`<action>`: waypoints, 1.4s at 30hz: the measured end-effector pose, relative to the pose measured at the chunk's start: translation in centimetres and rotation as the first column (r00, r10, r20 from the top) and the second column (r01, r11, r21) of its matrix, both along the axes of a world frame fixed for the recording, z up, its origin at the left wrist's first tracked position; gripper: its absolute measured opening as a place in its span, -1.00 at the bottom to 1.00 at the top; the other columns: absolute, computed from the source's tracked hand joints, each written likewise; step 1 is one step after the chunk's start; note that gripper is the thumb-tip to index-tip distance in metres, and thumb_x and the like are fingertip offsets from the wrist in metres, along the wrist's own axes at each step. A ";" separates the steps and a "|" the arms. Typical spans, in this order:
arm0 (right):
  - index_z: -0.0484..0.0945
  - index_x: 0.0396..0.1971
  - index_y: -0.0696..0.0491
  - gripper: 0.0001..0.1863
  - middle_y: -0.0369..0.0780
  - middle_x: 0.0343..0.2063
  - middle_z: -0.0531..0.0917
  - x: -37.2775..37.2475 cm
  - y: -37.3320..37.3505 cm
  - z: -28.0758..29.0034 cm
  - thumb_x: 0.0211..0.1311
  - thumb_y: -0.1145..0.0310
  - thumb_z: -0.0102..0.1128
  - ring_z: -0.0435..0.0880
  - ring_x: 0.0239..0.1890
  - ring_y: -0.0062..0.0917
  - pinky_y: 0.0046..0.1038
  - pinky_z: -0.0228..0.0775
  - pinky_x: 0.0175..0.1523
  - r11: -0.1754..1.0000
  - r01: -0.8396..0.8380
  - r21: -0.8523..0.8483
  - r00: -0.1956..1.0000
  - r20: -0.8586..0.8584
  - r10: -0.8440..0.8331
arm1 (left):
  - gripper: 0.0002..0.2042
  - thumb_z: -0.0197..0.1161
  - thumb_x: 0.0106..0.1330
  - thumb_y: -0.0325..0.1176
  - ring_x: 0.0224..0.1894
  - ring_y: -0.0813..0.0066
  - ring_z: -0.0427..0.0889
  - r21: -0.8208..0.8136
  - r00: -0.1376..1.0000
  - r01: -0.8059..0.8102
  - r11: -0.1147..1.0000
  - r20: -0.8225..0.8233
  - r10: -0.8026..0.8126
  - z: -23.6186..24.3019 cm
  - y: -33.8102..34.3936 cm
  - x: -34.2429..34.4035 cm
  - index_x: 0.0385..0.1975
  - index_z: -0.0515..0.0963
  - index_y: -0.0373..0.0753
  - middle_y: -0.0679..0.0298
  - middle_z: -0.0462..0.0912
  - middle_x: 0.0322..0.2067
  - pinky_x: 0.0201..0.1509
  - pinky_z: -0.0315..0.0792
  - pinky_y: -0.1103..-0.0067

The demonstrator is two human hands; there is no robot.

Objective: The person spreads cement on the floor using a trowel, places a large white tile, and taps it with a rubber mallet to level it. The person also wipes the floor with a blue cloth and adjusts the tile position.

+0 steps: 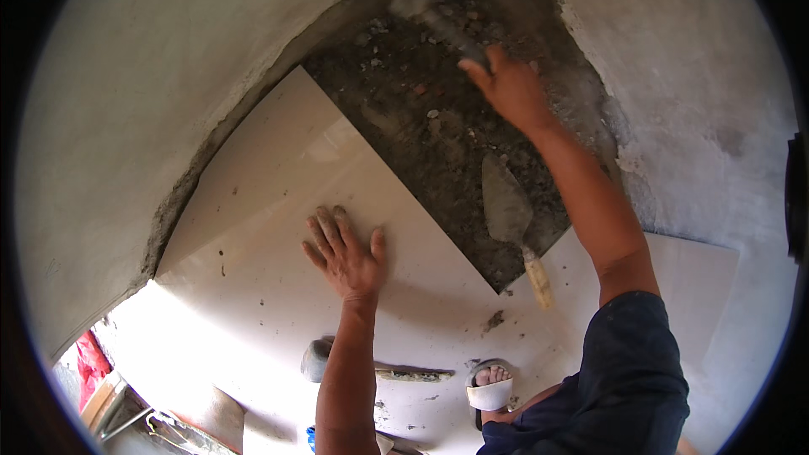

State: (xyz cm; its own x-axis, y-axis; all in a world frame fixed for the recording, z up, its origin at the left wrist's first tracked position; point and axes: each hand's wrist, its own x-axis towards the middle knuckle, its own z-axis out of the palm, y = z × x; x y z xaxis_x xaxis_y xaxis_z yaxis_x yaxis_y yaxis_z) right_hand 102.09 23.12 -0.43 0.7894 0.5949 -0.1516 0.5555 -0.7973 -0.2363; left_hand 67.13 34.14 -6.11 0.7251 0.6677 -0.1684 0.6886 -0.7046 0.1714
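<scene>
My left hand (pixel 345 263) lies flat with fingers spread on a large pale floor tile (pixel 286 168). My right hand (pixel 516 91) reaches over the rough dark bed of mortar and rubble (pixel 392 109) in the corner. It is closed round a motion-blurred tool (pixel 438 24) with a dark handle and a pale grey end; its kind cannot be made out. A pointed trowel (pixel 507 202) rests with its blade on the mortar bed and its wooden handle over the tile edge. Behind my left forearm lies a mallet (pixel 317 360) with a wooden handle, partly hidden.
Bare plaster walls (pixel 168 76) meet at the far corner. A foot in a white-strapped sandal (pixel 491 379) stands on the tiles. Mortar crumbs (pixel 494 320) dot the tile surface. At the lower left are a red plastic bag (pixel 91 361) and a pale container (pixel 215 417).
</scene>
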 end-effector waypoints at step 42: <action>0.60 -0.24 0.31 -0.09 0.15 -0.23 0.63 5.4 0.2 -0.6 0.27 -0.40 -0.25 0.61 -0.07 -0.05 -0.13 0.37 0.08 0.980 0.181 -0.077 0.975 -0.117 -0.190 | -0.29 -0.08 0.34 0.10 0.48 0.01 -0.17 0.059 1.000 0.030 0.998 0.003 -0.030 0.1 -0.2 0.0 0.36 0.13 -0.28 0.01 0.01 0.41 0.44 -0.36 -0.02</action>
State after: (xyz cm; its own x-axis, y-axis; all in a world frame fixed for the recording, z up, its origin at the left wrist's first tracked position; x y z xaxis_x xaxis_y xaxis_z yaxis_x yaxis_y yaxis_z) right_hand 107.49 23.29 -0.99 0.8579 0.4255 -0.2880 0.3663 -0.8996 -0.2379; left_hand 67.11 33.99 -6.05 0.7456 0.6542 -0.1271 0.6664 -0.7339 0.1317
